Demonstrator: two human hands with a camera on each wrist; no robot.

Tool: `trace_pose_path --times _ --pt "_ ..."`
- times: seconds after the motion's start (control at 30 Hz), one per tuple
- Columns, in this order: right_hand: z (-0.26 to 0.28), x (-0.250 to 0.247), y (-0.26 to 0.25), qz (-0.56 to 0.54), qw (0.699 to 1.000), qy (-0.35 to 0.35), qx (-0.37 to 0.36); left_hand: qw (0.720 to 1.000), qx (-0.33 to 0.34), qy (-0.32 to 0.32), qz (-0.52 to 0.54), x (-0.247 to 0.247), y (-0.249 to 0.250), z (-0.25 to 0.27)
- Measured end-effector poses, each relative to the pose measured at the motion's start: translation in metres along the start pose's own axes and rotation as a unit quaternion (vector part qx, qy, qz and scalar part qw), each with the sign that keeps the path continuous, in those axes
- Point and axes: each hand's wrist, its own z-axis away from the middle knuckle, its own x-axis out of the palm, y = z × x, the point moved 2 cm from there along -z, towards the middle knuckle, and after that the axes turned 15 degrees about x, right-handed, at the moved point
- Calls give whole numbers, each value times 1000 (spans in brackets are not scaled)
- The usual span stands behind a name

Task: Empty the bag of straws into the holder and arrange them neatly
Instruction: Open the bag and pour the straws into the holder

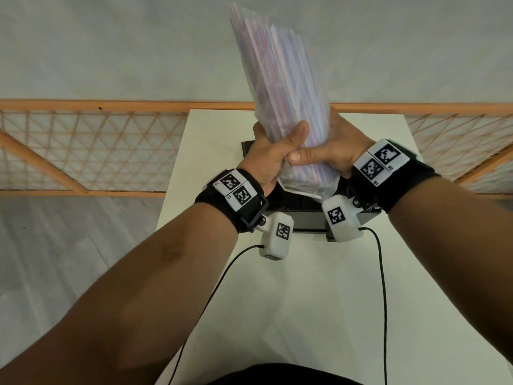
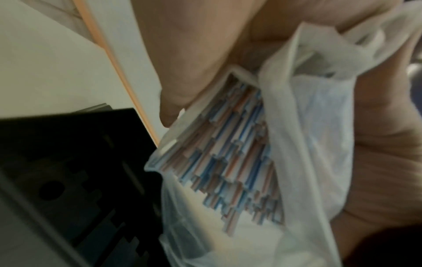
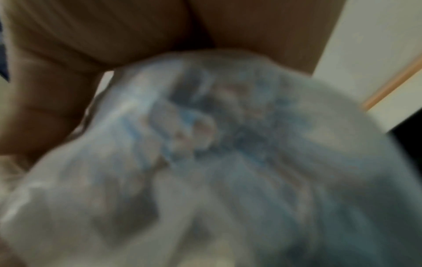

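Here, both hands, left hand [image 1: 268, 154] and right hand [image 1: 331, 151], wrapped around the bag of straws [image 1: 280, 79], above the black holder [image 1: 347, 218].

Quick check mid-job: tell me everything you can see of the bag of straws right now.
The bag of straws is a thin, translucent, whitish plastic bag packed with striped red, blue and white straws. It is held almost upright above the black holder on the white table, its far end raised and its crumpled mouth pointing down. The left hand and right hand both grip its lower part. In the left wrist view the straw ends sit just inside the open mouth; none has dropped yet.
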Motion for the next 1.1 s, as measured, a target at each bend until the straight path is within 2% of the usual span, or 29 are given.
trace_pose_path --times 0.07,0.13,0.2,0.23,0.37,0.43,0.53,0.67,0.77,0.87,0.97,1.1 --pt "0 -4 2 44 998 37 -14 992 32 -57 -112 -7 0 -6" --pt "-1 -8 6 90 993 73 -20 969 50 -128 -204 -12 -2 -9" --pt "1 -12 13 117 989 87 -13 958 58 -165 -227 -15 -5 -11" --pt "2 -13 15 125 988 89 -14 962 52 -170 -209 -17 -6 -10" --pt "7 -16 30 144 986 81 7 978 2 -161 -134 -38 -16 -9" --pt "7 -15 35 153 986 66 26 978 8 -143 -151 -45 -20 -11" --pt "6 -14 37 186 981 51 15 966 24 -135 -221 -43 -22 -13" --pt "4 -10 41 230 970 78 6 956 51 -122 -262 -32 -24 -13" --pt "5 -5 43 201 975 89 -2 969 57 -124 -206 -22 -26 -7" --pt "5 -4 40 157 982 100 -26 977 49 -79 -191 -16 -24 -2" --pt "6 -4 37 171 977 115 -46 981 31 -109 -159 -17 -26 -3" --pt "9 -4 41 205 969 134 -35 971 32 -97 -214 -26 -21 -2"
